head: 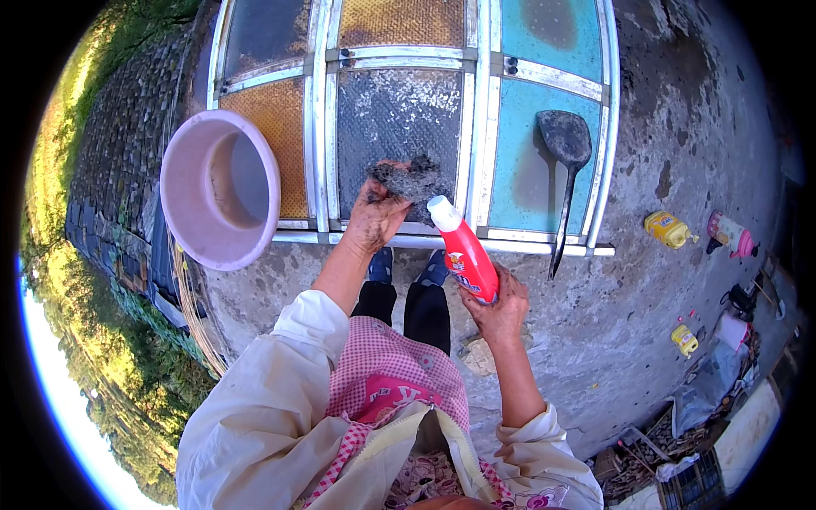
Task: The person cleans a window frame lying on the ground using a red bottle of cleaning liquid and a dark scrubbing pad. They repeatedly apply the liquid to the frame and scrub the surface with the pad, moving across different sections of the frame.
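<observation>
My left hand (376, 213) holds a dirty grey scouring pad (413, 180), which looks like matted steel wool, above the dark middle panel (398, 115) of a metal-framed surface. In my right hand (503, 305) is a red squeeze bottle (468, 255) with a white cap, gripped near its base. The bottle tilts so that its cap points up and left, close to the pad. Dark grime covers the fingers of both hands. On the turquoise panel (519, 166) to the right lies a blackened metal wok spatula (564, 143), its handle reaching past the front edge.
At the left stands a pink plastic basin (220, 248) with murky liquid in it. Yellow bottles (667, 229) (684, 340) and a pink-capped container (733, 234) are on the concrete floor (637, 287) at right. Beyond the left edge is a tiled roof (121, 127).
</observation>
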A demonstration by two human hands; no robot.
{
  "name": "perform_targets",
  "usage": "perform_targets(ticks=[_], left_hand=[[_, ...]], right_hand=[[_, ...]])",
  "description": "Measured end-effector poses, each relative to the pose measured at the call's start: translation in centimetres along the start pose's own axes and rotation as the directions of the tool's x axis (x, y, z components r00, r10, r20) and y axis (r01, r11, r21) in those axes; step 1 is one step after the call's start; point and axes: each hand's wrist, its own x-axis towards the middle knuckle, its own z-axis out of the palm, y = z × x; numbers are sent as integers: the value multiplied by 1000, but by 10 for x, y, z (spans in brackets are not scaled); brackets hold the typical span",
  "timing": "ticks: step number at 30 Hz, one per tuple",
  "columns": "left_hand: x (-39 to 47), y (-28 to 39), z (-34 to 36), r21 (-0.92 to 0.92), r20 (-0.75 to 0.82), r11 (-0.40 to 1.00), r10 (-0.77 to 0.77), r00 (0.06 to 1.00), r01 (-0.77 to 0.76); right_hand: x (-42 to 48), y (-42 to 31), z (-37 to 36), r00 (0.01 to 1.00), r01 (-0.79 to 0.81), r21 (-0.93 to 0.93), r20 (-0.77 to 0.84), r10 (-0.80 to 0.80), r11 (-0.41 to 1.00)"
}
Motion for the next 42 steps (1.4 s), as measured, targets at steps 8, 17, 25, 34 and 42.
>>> perform_targets(ticks=[8, 17, 25, 34, 42], left_hand=[[0, 0, -2, 66, -65, 993, -89, 994, 94], [9, 7, 3, 270, -189, 952, -93, 977, 143], [45, 33, 25, 726, -347, 590, -130, 929, 354], [46, 36, 15, 750, -242, 608, -116, 963, 262], [41, 30, 23, 525, -244, 819, -115, 963, 231]], right_hand=[[1, 1, 0, 998, -21, 9, -57, 21, 1000], [3, 6, 9, 995, -91, 115, -23, 94, 989], [33, 0, 13, 994, -73, 127, -66, 82, 989], [33, 7, 14, 997, -74, 88, -31, 77, 993], [37, 0, 16, 996, -86, 211, -11, 91, 974]])
